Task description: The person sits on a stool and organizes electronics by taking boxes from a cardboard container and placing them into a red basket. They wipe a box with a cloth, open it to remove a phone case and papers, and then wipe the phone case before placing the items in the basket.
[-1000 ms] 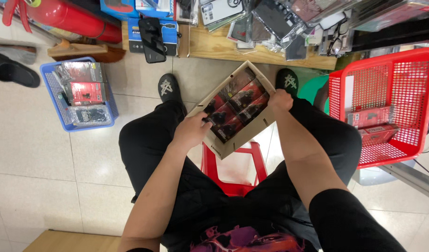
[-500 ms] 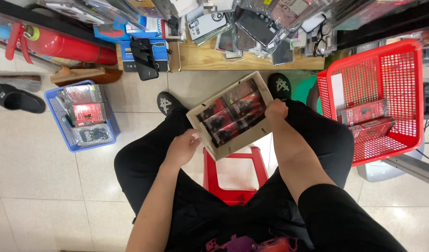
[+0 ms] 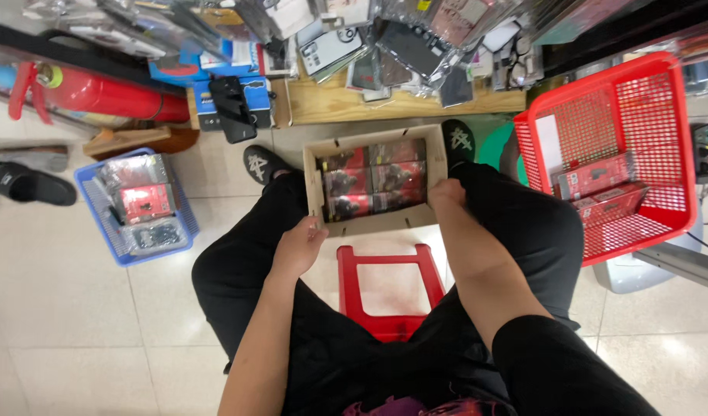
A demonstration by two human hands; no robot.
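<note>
Left hand point(image 3: 298, 245), right hand point(image 3: 446, 196): each grip apparently closed on cardboard box point(image 3: 375, 222) edge

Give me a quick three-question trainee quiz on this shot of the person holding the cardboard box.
1. True or false: both hands grip the cardboard box.
2. Which basket holds red packets at the person's right? A) blue basket B) red basket C) neither
3. Fill in: the person sits on a red ____.

Key:
1. True: the left hand holds the near left corner, the right hand the right edge.
2. B: the red basket; the blue basket lies at the left.
3. Stool.
</note>
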